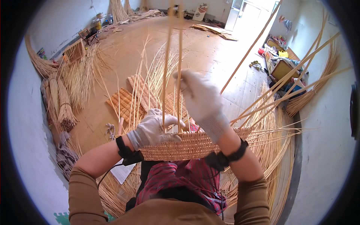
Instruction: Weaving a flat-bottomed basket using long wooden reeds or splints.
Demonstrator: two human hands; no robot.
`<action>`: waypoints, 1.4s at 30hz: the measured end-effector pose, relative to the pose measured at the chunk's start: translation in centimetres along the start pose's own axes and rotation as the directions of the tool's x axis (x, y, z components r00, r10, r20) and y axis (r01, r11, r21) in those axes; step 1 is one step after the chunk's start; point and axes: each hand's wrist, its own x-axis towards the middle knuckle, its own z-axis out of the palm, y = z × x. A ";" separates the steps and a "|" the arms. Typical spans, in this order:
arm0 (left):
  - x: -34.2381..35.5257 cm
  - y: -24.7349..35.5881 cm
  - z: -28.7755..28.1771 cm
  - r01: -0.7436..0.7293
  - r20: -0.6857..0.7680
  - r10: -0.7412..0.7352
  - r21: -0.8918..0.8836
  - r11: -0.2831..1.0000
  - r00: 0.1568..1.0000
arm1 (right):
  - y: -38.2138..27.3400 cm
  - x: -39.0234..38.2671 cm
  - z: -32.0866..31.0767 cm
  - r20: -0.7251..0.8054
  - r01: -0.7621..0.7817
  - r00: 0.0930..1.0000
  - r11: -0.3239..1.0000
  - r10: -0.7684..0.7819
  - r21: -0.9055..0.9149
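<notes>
On the head view, the gloved left hand point(152, 129) is at the top edge of a woven wicker panel point(180, 150) above the red plaid cloth point(161, 180) on the lap, thumb and forefinger parted near the upright stakes point(167, 71)! And there's the gloved right hand point(202, 97), high and blurred beside the right-hand stake, fingers curled (clamped on it or not, one cannot tell).
</notes>
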 end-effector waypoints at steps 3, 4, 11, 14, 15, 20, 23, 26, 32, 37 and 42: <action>0.4 -1.1 1.0 -0.056 -0.028 0.057 0.028 0.998 0.998 | -6.3 0.8 -4.8 0.104 -0.084 0.992 0.976 0.064 0.201; 0.6 -1.5 1.8 -0.064 -0.035 0.063 -0.046 0.997 0.997 | -6.8 0.6 -4.8 -0.017 -0.040 0.999 0.982 0.044 0.184; 0.3 -3.3 3.1 -0.019 -0.032 0.015 -0.118 0.993 0.999 | -5.1 -0.8 -4.7 -0.006 0.056 0.997 0.691 -0.074 0.721; 0.6 -0.7 0.8 0.167 0.158 -0.159 -0.035 0.985 0.974 | 0.9 -7.1 -5.9 -0.274 -0.053 0.912 0.749 0.306 0.660; 0.5 -0.7 0.6 0.232 0.193 -0.220 -0.040 0.972 0.956 | 3.8 -10.3 -5.7 -0.370 -0.153 0.823 0.795 0.432 0.587; 0.9 -0.7 1.7 0.008 -0.001 -0.008 -0.172 0.985 1.000 | 7.1 -19.3 -1.5 -0.401 -0.082 0.633 0.573 0.662 0.815; 2.1 -0.3 2.3 0.074 0.030 -0.068 -0.290 0.954 0.997 | 7.1 -18.8 -1.8 -0.366 -0.045 0.651 0.516 0.665 0.856; 3.5 1.2 1.7 0.328 0.206 -0.284 -0.228 0.917 0.937 | 7.5 -19.8 -1.7 -0.363 -0.067 0.689 0.553 0.628 0.830; 3.7 0.9 2.5 0.404 0.213 -0.370 -0.146 0.903 0.904 | 4.5 -19.5 -0.7 -0.457 -0.084 0.693 0.692 0.557 0.717; 3.8 0.7 2.7 0.392 0.200 -0.356 -0.186 0.901 0.913 | -0.8 -19.0 -1.8 -0.235 0.090 0.972 0.959 -0.025 0.270; 2.7 -0.9 4.0 0.279 0.163 -0.227 -0.507 0.816 0.960 | 0.9 -6.7 -5.0 -0.064 -0.533 0.841 0.843 0.537 0.075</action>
